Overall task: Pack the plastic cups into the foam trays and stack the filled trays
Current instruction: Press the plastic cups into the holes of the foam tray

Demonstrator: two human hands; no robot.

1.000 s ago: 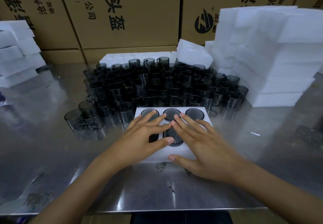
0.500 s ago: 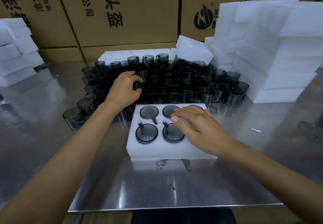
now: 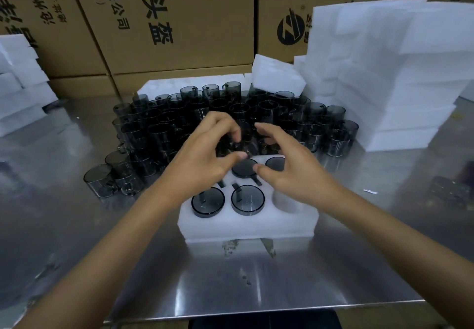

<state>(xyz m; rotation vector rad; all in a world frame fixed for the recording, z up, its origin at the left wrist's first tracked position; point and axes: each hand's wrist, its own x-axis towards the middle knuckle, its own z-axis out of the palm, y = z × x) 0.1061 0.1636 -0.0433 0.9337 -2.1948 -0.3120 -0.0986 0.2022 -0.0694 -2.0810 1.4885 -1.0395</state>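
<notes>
Plastic cup gripped by left hand; right hand curled, grasp indeterminate. Risk: misaligned handle jams against foam tray.

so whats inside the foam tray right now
The foam tray shows four dark cups seated in its holes: two in front, two behind. The front right hole is empty. The left hand covers the back left hole.
</notes>
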